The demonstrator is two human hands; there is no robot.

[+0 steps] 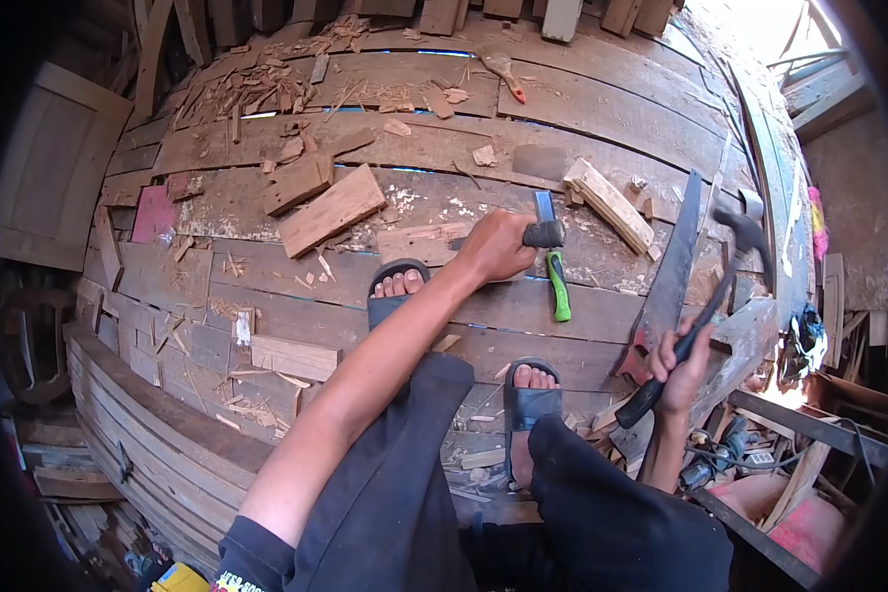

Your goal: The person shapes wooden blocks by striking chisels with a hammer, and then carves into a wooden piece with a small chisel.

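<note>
My left hand (501, 245) is closed around a chisel with a dark, thick handle (545, 234). The chisel lies nearly level, its dark blade end showing left of my fist over a flat piece of wood (414, 244) on the floor. Just past that fist is a green-handled tool (559, 288), with a flat metal blade end showing above it. On the right, my right hand (683, 365) grips a claw hammer (722, 288) by its black handle, head raised up and away from me. Near it a handsaw (669, 259) with a red handle rests on the boards.
Wood blocks (333, 211) lie left of my hands, and another piece (610, 207) lies to the right. A paintbrush (503, 72) and wood chips (257, 89) are further off. Stacked planks (158, 414) stand at left. My sandalled feet (533, 405) are on the plank floor (405, 326).
</note>
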